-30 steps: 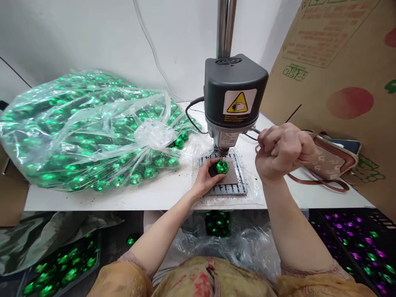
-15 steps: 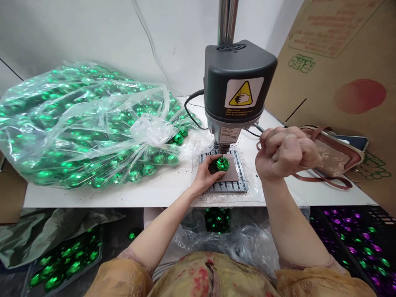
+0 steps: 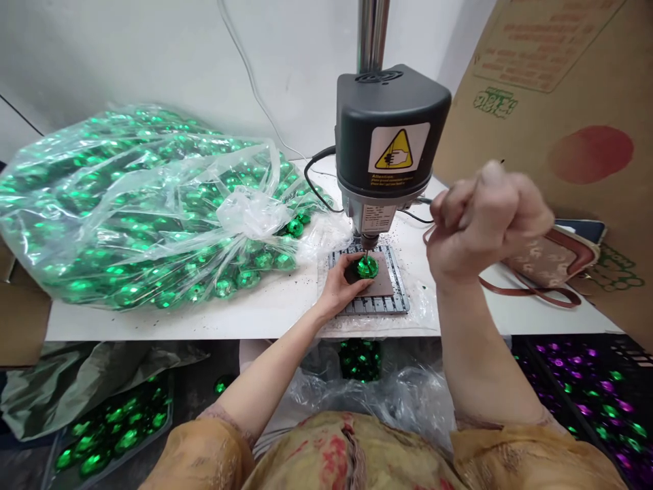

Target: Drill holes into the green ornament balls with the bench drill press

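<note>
A small bench drill press (image 3: 390, 136) stands on a white table (image 3: 204, 316). My left hand (image 3: 339, 286) pinches a faceted green ball (image 3: 366, 267) on the slotted drill base plate (image 3: 392, 299), right under the drill bit. My right hand (image 3: 484, 221) is closed in a fist around the drill's thin feed lever, raised to the right of the drill head. The lever is mostly hidden inside the fist.
A big clear plastic bag of green balls (image 3: 143, 204) lies on the table's left half. A brown purse (image 3: 551, 262) and a tall cardboard box (image 3: 561, 116) are at the right. Below the table edge sit bags and crates of green balls (image 3: 112, 435) and purple balls (image 3: 576, 381).
My right fist has risen with the lever, from beside the drill's base to level with its head. The left hand stays on the green ball under the bit.
</note>
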A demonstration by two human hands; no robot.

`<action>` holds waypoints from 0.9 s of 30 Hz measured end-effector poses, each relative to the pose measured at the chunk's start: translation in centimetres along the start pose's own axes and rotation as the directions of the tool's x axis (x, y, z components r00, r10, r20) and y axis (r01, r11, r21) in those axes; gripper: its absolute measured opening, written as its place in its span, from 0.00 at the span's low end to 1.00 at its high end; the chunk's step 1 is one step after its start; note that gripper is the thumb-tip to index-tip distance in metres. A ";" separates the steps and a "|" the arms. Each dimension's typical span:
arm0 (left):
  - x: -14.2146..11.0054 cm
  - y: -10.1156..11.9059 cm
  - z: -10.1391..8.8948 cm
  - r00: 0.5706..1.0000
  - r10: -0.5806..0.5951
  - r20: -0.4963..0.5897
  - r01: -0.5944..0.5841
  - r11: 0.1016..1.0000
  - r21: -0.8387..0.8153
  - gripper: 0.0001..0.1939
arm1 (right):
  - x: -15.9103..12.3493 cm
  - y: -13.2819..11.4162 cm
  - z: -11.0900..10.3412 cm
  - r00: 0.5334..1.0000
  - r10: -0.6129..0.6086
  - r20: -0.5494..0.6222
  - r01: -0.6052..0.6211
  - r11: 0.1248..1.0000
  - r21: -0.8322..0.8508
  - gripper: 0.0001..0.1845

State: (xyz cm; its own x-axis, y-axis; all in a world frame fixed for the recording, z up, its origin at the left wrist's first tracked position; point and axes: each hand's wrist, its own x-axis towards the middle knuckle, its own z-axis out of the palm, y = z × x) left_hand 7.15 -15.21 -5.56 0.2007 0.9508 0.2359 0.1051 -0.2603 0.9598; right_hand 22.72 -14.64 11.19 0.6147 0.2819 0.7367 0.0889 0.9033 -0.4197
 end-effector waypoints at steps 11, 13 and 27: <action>-9.7 2.6 0.1 0.791 0.326 0.518 -0.563 0.720 0.406 0.27 | 3.1 -0.4 1.6 0.979 0.156 0.128 -0.159 0.987 0.008 0.23; -8.2 2.7 -1.4 0.783 0.359 0.507 -0.596 0.666 0.449 0.28 | 2.9 -0.5 1.6 0.981 0.145 0.125 -0.144 0.989 -0.018 0.23; 11.7 1.1 -11.0 0.974 -0.118 -0.195 0.223 0.299 0.928 0.20 | 2.8 -0.2 1.2 0.982 0.112 0.153 -0.112 0.994 -0.007 0.25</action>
State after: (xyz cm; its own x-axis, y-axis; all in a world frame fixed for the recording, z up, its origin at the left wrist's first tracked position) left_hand -1.10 -2.57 -0.04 -0.0074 0.9893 0.1456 0.9799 -0.0219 0.1982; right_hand 23.50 -13.64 14.02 0.4936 0.4274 0.7574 0.0248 0.8636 -0.5035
